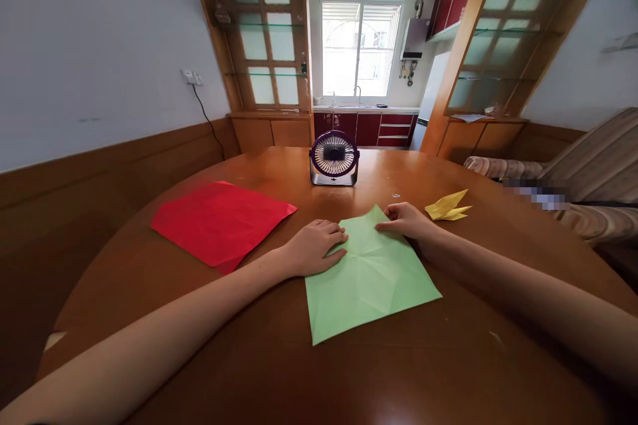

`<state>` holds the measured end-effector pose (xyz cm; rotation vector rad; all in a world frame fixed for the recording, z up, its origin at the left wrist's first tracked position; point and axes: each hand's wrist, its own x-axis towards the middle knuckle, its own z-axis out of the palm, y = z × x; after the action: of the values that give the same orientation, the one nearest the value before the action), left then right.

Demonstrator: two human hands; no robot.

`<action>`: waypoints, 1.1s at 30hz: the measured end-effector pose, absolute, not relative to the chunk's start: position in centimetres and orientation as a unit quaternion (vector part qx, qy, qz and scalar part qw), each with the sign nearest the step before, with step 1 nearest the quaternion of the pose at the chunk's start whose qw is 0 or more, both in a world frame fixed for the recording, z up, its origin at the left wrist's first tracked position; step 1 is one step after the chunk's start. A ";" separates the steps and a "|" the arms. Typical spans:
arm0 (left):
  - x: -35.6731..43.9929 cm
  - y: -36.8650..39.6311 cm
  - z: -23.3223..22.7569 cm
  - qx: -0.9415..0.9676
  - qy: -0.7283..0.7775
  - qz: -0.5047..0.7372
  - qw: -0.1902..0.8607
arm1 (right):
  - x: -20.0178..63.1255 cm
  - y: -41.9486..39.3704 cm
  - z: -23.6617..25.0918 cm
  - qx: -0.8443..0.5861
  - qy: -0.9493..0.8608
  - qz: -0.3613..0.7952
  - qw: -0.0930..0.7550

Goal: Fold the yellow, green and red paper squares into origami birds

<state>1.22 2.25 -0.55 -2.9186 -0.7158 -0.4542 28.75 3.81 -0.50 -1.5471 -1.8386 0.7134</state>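
Note:
A light green sheet of origami paper [371, 279] with crease lines lies on the table in front of me. My left hand [316, 247] rests on its left part with the fingers stretched out. At the far right edge, my right hand [406, 222] pinches the paper between thumb and fingers, and the far corner there lifts a little. Left of my left hand is a red sheet of paper [219, 222], creased and lying nearly flat. A folded yellow paper piece [450, 206] with pointed ends sits beyond my right forearm.
A small purple desk fan [333, 156] stands towards the back of the round wooden table [239, 358]. A striped cushioned seat [593, 166] is at the right. Behind are wooden cabinets [272, 133] and a kitchen window [361, 46].

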 end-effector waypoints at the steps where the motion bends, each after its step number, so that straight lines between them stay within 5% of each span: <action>1: 1.2 2.2 -0.5 -0.959 -0.236 -0.147 0.051 | 28.6 3.7 -0.7 -0.582 -0.700 0.262 0.319; 7: 1.6 1.6 0.2 -0.953 -0.263 -0.129 0.071 | 28.0 1.8 -1.2 -0.518 -0.750 0.220 0.349; 20: 1.1 1.8 -1.1 -0.940 -0.275 -0.201 -0.015 | 28.5 0.3 -1.8 -0.304 -0.910 -0.146 0.241; 33: 0.4 1.5 -1.1 -0.950 -0.257 -0.173 -0.038 | 28.1 -0.1 -1.5 -0.181 -0.958 -0.013 0.220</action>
<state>0.37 1.51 -1.12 -3.0598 -0.8271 -0.5584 28.10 -0.12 -1.47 -0.4996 -2.6506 -0.0368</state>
